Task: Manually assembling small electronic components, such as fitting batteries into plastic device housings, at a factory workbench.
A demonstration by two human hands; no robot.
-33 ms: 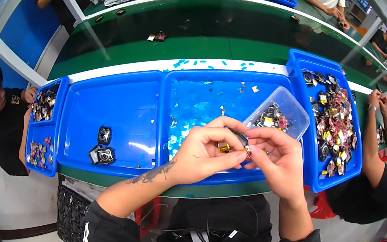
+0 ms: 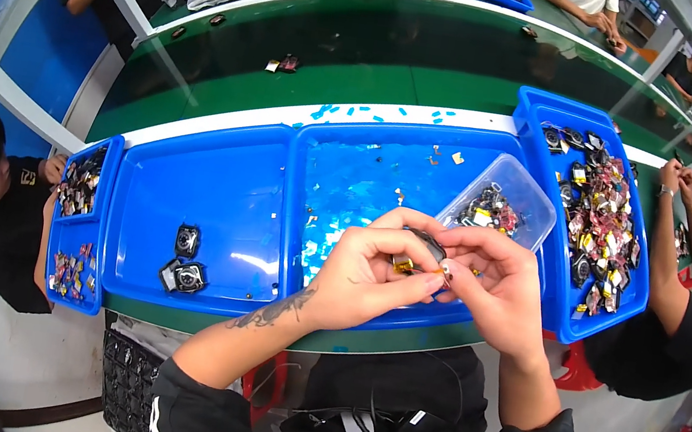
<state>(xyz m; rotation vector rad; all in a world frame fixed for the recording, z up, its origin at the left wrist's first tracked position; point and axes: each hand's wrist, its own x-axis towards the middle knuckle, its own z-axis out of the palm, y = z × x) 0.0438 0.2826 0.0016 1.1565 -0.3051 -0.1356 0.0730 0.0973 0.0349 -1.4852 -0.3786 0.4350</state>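
Green bench (image 2: 365, 77): smooth, glossy surface spanning the upper half of the frame, with a white edge strip curving across the centre.
Left middle tray (image 2: 211, 170): blue moulded plastic, rounded rectangle, left of centre; its smooth floor catches the light.
Right middle tray (image 2: 355, 151): same blue plastic, just right of its neighbour, with a shiny, rippled-looking bottom and small scraps on it.
Heaped tray (image 2: 565, 116): blue, deep-walled and set at a slant, right of the frame; it holds a jumbled pile of black, reddish, yellow and silvery parts.
Divided tray (image 2: 104, 226): narrow blue plastic at the far left, 2 compartments, both with small mixed parts.
Left hand (image 2: 365, 267): lower centre, fingers curled almost closed — they grip the dark device from its left.
Right hand (image 2: 496, 281): just right of it, thumb and forefinger nearly meeting in a pinch at the device's right end.
Clear box (image 2: 537, 188): see-through plastic with rounded corners, tilted, behind the right hand; small parts cluster inside.
Black units (image 2: 190, 277): 3 squarish cases, at least 2 with round rings, low in the left middle tray.
Dark device (image 2: 429, 244): smooth, rounded casing between both hands, right of centre — partly hidden by fingers.
Yellow piece (image 2: 402, 264): small and shiny, beneath the casing, against the left fingers.
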